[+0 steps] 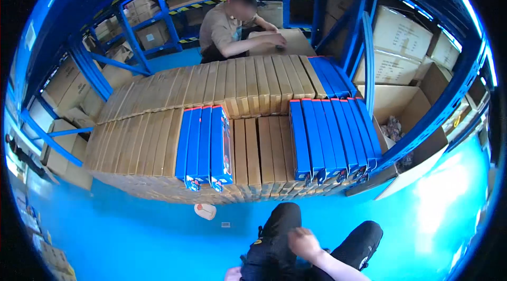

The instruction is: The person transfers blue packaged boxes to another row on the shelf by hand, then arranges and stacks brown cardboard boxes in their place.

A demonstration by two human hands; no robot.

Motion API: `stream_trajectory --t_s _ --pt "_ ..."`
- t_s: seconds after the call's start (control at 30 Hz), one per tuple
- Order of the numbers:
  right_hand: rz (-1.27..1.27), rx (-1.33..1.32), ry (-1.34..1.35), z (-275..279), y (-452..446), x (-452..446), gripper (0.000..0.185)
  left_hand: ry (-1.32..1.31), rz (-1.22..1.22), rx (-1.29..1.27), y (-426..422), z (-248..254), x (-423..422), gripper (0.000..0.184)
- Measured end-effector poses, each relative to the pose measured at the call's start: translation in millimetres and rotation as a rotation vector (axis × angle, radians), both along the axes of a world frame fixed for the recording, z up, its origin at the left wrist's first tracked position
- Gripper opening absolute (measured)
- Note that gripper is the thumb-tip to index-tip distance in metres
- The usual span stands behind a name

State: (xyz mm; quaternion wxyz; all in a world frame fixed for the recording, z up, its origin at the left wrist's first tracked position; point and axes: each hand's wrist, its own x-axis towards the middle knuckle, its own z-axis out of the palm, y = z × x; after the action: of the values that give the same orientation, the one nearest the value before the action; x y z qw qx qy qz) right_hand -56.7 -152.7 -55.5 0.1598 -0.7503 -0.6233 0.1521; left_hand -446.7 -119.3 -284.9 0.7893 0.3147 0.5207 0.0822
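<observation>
In a warehouse aisle with a bright blue floor [142, 228], a person in black trousers [356, 244] is facing a long, low stack of thin boxes standing on edge. At the near edge of the scene, the right hand [304, 244] is hovering over or resting on the left thigh, its fingers curling and blurring; whether it is gripping anything, I cannot tell. The left hand [233, 274] is showing only partly at the bottom edge, well apart from the right, so its grip is also unclear. Beyond the knees, brown boxes [140, 143] are filling most of the stack in two rows. Among them, blue boxes [330, 138] are standing in the near row, one group left of centre and another at the right, with more at the far row's right end. Between the near groups, lower brown boxes are showing. On the far side, a co-worker [219, 33] is leaning over a cardboard carton [298, 43]. To the right, an open carton [393, 102] is holding wrapped items, and blue racks [441, 117] are framing both sides.
</observation>
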Motion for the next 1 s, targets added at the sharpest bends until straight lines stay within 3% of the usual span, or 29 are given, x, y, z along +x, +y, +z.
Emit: stream_trajectory --t_s 0.03,0.13,0.17,0.27,0.3,0.4,0.6,0.7,1.0 --pt "0.081 -0.033 0.009 -13 10 -12 0.022 -0.040 -0.009 -0.001 3 -4 -6 0.033" --pt "0.263 -0.106 -0.055 -53 30 -43 0.033 -0.133 -0.367 0.251 37 85 19 0.025" --pt "0.318 -0.122 -0.095 -55 33 -50 0.036 -0.258 -0.307 0.203 36 80 25 0.023" --pt "0.352 -0.187 -0.121 -55 43 -53 0.045 0.075 -1.007 0.437 61 75 28 0.026" --pt "0.329 -0.194 -0.122 -55 43 -54 0.046 0.086 -1.029 0.423 61 75 27 0.026" --pt "0.314 -0.252 -0.117 -45 51 -53 0.051 0.053 -0.833 0.349 60 87 30 0.026" --pt "0.452 -0.406 0.032 -82 80 -37 0.065 0.069 -0.566 0.308 29 89 30 0.026" --pt "0.508 -0.458 0.276 -70 92 -20 0.063 0.084 -0.503 0.285 12 92 35 0.026" --pt "0.763 -0.458 0.373 -104 117 -8 0.045 0.143 -0.367 0.268 -1 103 36 0.026"
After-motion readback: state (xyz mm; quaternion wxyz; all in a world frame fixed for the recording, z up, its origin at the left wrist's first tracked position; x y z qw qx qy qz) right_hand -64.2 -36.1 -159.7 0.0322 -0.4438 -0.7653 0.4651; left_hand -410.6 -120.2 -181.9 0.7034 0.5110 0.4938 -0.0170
